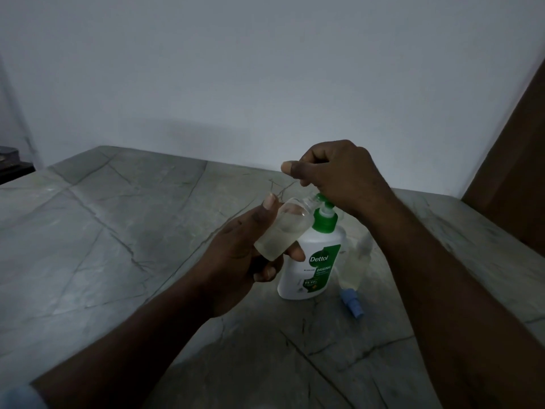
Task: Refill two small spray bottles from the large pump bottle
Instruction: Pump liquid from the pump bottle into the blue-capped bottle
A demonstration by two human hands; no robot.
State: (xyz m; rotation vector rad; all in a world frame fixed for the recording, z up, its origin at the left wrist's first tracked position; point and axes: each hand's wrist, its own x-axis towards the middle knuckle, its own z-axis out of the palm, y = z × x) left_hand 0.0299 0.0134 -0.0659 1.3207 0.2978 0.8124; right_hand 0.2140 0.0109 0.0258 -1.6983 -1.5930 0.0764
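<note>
A white pump bottle (309, 261) with a green label and green pump head stands upright on the stone table. My left hand (239, 255) grips a small clear bottle (280, 228), tilted with its open neck against the green nozzle. It holds some pale liquid. My right hand (333, 172) sits on top of the pump head with curled fingers, hiding most of it. A second small clear bottle (355, 261) stands just right of the pump bottle. A blue spray cap (352, 302) lies on the table in front of it.
The grey marble-patterned table (118, 231) reaches to a plain white wall behind. A brown wooden panel (516, 172) rises at the right edge. A dark object (11, 163) sits at the far left past the table's corner.
</note>
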